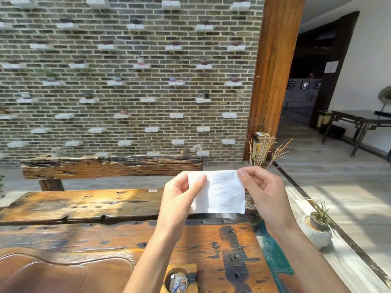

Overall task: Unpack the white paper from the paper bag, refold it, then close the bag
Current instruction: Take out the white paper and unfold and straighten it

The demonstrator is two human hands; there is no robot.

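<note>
A white paper (224,192), soft and creased, hangs flat in the air above the wooden table (207,246). My left hand (182,195) pinches its upper left corner between thumb and fingers. My right hand (262,187) pinches its upper right corner. The sheet is stretched between both hands, with a vertical fold line down its middle. No paper bag is in view.
A wooden ashtray (179,279) with butts sits at the table's near edge. A rough wooden bench (110,168) stands beyond the table, before a brick wall. At the right, a potted plant (317,227) and dry twigs (266,149) stand by the walkway.
</note>
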